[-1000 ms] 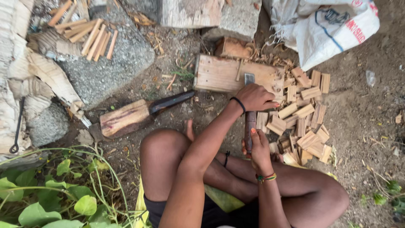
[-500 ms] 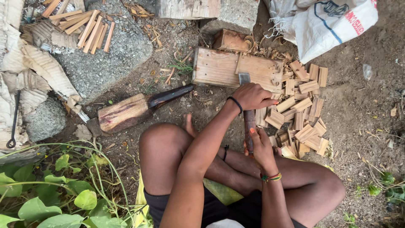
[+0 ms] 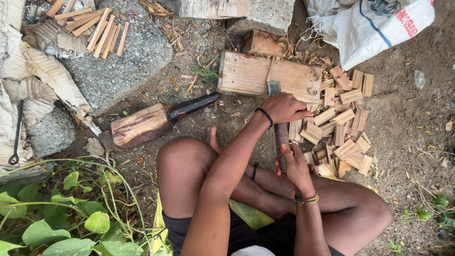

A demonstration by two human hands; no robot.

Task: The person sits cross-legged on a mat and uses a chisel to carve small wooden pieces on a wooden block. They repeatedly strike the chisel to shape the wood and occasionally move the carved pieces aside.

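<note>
the person sits cross-legged on bare dirt, knees spread left and right. nearest, the right hand [image 3: 295, 163] is closed around the dark handle of a chisel [image 3: 280, 135], which runs away from the body. just beyond, the left hand [image 3: 284, 107] lies over the upper part of the tool, fingers curled down on it; a black band sits on that wrist. the metal blade end rests on a flat wooden board [image 3: 251, 73] on the ground ahead. to the right of the board and hands lies a heap of small cut wood blocks [image 3: 343, 123]. to the left, a chunk of log [image 3: 140, 125] with a dark-handled blade [image 3: 192, 105] lies on the dirt. farther left, thin wood sticks [image 3: 97, 28] rest on a grey stone slab [image 3: 118, 66]. a white sack [image 3: 374, 23] sits at far right.
</note>
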